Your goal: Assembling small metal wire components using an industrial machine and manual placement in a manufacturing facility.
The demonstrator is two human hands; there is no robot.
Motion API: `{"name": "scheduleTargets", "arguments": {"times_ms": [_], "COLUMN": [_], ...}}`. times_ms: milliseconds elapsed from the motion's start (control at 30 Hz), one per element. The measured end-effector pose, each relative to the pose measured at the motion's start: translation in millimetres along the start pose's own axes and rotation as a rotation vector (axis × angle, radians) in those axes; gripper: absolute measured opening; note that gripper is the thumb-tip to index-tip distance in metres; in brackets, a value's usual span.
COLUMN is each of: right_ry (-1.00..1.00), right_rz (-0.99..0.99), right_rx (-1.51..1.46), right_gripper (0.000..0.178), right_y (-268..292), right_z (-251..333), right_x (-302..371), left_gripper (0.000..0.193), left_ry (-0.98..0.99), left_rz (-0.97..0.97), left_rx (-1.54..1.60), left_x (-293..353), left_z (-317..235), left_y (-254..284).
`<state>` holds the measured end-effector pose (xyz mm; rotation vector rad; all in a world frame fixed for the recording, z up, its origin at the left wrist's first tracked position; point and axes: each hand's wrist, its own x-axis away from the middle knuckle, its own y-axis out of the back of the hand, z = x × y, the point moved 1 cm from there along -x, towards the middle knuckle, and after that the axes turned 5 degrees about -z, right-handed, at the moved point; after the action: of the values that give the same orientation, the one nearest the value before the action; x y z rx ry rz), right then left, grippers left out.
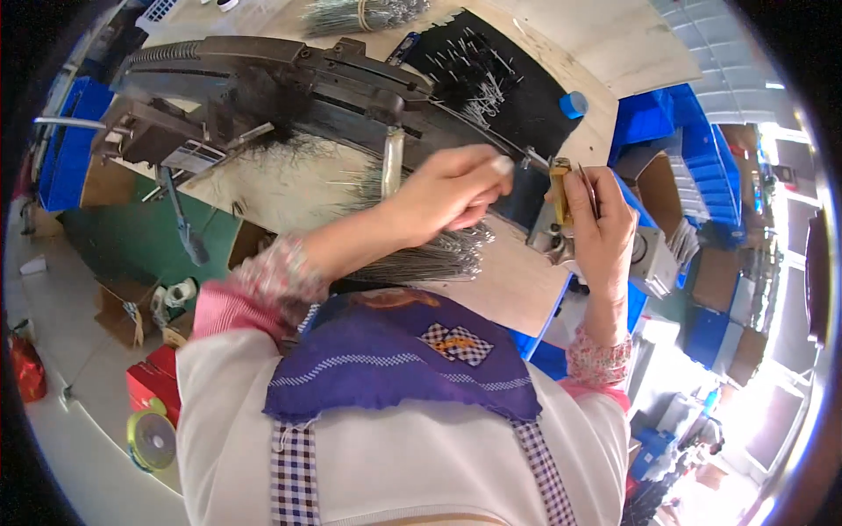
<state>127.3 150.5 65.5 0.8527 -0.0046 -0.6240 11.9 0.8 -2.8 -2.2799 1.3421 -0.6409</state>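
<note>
My left hand (458, 191) is closed in a pinch above the wooden bench, in front of the dark metal machine (351, 83). Its fingertips have a whitish covering or glare, and anything between them is too small to make out. Under that forearm lies a thick bundle of thin grey wires (438, 254). At the machine's right end my right hand (605, 223) is raised, its fingers closed round a thin dark metal piece (591, 188). Beside that thumb stands a yellow brass-coloured block (560, 188), close to or touching it; I cannot tell which.
Loose pin-like metal parts (482, 96) lie on a black mat behind the machine, near a blue round cap (574, 105). Another wire bundle (364, 16) is at the back. Blue bins (702, 158) and a cardboard box (653, 188) stand to the right. A grey lever (184, 223) hangs at the left.
</note>
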Motion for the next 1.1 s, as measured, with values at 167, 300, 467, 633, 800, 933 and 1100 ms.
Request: {"name": "scheduleTargets", "arguments": {"times_ms": [167,300,467,633,800,933,1100], "right_ry": [0.110,0.275,0.362,0.062,-0.145,-0.137,0.513], "right_rz": [-0.123,-0.182,0.360,0.441,0.631,0.811,0.300], "right_rx": [0.079,0.189,-0.001,-0.293,-0.456,-0.405,0.235], "right_gripper": [0.009,0.011,0.019,0.025,0.027,0.027,0.029], "right_y": [12.9,-12.2,-77.6,-62.5,-52.5,-52.6,-34.2], "right_z": [-12.2,-11.0,-11.1,-13.8,-16.7,-12.2,-14.4], "right_x": [-7.1,-48.1,-80.4,-77.2,-94.2,-107.0,-99.4], "left_gripper": [0.028,0.026,0.026,0.026,0.042,0.071,0.080], "left_ry": [0.058,-0.194,-0.149,-0.136,-0.061,-0.056,0.009], "left_rz": [-0.238,-0.465,-0.497,-0.518,-0.379,-0.200,-0.117], "left_rx": [0.130,0.076,0.090,0.168,0.076,0.346,0.827], "left_x": [-36.1,-26.7,-24.6,-21.4,-23.5,-30.1,-18.9], "left_z": [22.0,21.9,23.3,23.1,23.0,22.3,-10.4], "left_y": [5.3,11.4,9.1,8.6,17.0,-2.7,9.1]}}
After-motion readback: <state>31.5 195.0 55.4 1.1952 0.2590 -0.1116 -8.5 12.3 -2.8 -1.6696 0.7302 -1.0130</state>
